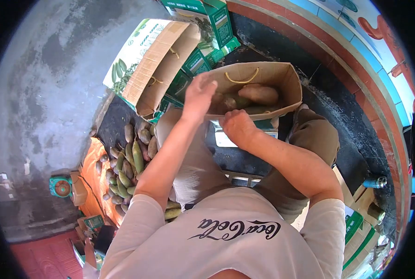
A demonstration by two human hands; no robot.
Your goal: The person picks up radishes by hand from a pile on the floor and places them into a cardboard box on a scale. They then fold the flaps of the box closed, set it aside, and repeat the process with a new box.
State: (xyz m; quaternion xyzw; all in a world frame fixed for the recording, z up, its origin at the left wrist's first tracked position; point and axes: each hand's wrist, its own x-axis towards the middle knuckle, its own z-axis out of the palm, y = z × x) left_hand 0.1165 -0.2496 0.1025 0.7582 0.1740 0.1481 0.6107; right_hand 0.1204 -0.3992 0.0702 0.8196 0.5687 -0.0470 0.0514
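Observation:
In front of me stands an open-topped cardboard gift box (288, 79) with a yellow cord handle (242, 76). Inside it lie thick brown produce pieces (258, 94) and a greener one (235, 103). My left hand (199, 96) is raised at the box's left end, palm empty, fingers stretched toward the opening. At the near rim, the fingers of my right hand (239, 129) are curled over the cardboard edge. Below the box, between my knees, a white device like a scale (223, 139) shows partly.
Left of my leg, green and brown elongated produce (128, 169) is heaped on an orange sheet (94, 160). Another open gift box (149, 67) leans at the upper left, beside green cartons (219, 25). A can (375, 182) stands at the right; another person's arm (90, 253) shows lower left.

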